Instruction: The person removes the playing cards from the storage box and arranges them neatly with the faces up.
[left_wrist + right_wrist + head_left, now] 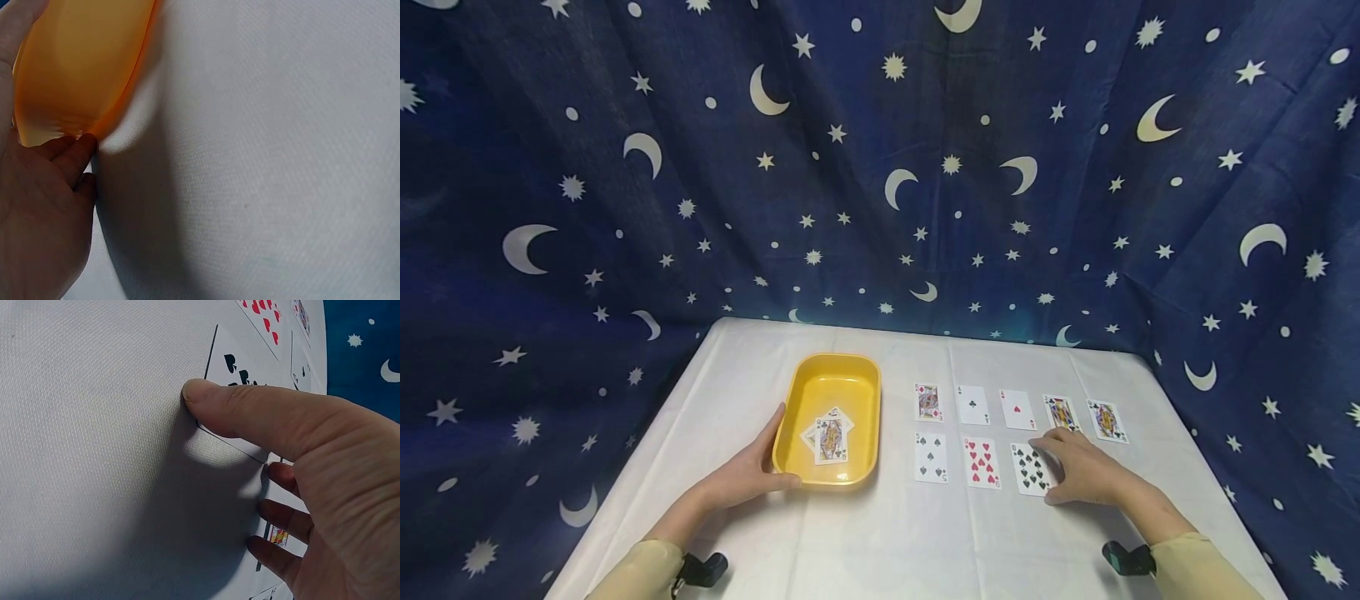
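A yellow tray (857, 379) stands on the white table and holds a few face-up playing cards (829, 437). My left hand (760, 467) rests against the tray's near left corner, fingers straight along its side wall and thumb on the front rim. The left wrist view shows my thumb (69, 156) touching the tray (81, 62). My right hand (1051, 471) is on a black spades card (1026, 467) at the right end of the front row. In the right wrist view my thumb (250, 412) presses that card's (234, 369) near edge, with the fingers curled at its far edge.
Other cards lie face up in two rows right of the tray: a back row from a red face card (928, 402) to a face card (1107, 420), then a spades card (931, 457) and a hearts card (981, 462) in front. A starry blue curtain (880, 167) surrounds the table (865, 542).
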Demonstrator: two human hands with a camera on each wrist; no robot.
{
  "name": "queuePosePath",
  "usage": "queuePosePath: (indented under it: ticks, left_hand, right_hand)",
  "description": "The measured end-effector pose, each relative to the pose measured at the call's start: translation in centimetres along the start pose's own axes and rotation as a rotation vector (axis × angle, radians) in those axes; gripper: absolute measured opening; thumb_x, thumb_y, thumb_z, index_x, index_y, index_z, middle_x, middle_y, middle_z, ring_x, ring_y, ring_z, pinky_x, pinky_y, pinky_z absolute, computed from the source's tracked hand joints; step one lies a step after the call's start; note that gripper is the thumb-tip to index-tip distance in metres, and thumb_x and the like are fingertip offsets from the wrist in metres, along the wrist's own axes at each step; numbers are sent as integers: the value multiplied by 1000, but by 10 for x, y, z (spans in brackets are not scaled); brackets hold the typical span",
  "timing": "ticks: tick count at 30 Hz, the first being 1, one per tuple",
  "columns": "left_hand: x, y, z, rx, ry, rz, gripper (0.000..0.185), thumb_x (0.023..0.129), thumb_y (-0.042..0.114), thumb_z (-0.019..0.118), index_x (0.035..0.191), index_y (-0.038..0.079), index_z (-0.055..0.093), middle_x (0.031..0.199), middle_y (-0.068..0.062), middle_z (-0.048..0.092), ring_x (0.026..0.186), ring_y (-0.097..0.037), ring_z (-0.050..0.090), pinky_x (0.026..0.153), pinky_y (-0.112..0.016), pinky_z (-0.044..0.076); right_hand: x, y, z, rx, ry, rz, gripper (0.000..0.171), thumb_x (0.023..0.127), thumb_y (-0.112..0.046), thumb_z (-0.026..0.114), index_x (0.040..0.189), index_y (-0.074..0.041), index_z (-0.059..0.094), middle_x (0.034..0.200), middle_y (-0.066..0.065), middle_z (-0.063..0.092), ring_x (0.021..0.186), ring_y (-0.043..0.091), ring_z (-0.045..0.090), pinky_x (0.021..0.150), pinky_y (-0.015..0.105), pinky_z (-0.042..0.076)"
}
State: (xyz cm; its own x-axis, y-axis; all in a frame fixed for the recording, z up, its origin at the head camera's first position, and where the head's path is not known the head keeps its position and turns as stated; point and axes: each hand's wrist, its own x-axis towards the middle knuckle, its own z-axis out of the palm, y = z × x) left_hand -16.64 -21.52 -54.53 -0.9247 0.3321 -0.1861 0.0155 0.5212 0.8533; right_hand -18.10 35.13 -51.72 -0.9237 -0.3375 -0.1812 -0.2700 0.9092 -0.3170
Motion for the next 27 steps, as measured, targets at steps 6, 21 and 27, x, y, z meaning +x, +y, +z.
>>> queuePosePath:
  ticks: [6,21,27]
  left_hand:
    - [0,1,-1,2,1,0,128,79,44,88,165,29,-5,172,-2,-2,157,-29,1,122,-59,8]
    - [-1,2,-2,0,5,-1,128,79,43,88,165,29,-5,172,-3,-2,156,-30,1,121,-61,6]
    - [-1,1,0,2,2,-8,127,79,43,88,165,31,-5,172,-3,-3,157,-30,0,121,-61,7]
  right_hand:
    - [0,1,1,2,-3,9,88,60,-36,97,138,-11,64,132,9,56,123,36,52,103,61,45]
    - [1,-1,-1,11,-12,23,89,61,-36,96,139,-11,63,135,11,55,125,37,50,104,62,44]
    - [2,-2,-6,31,22,-10,84,70,-43,92,139,-6,62,138,20,56,129,45,49,105,65,41]
